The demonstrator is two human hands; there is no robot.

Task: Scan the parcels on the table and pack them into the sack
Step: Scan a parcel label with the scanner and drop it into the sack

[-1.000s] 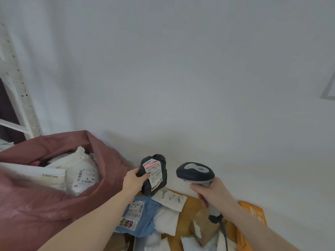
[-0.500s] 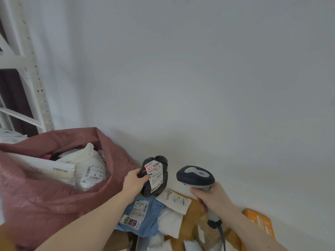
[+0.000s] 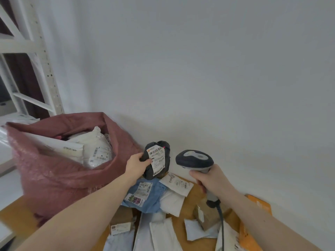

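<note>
One parcel (image 3: pixel 157 159) mid-scan, gripped in left hand (image 3: pixel 135 163)
Right hand (image 3: pixel 211 177) clamping scanner (image 3: pixel 194 160); better steadied, beam square on barcode

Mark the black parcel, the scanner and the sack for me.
black parcel (image 3: pixel 167 156): head view, dark wrap right of its label, gripped by the left hand (image 3: pixel 135 163).
scanner (image 3: pixel 194 158): head view, top of its head, held by the right hand (image 3: pixel 211 178).
sack (image 3: pixel 59 176): head view, front wall.
</note>
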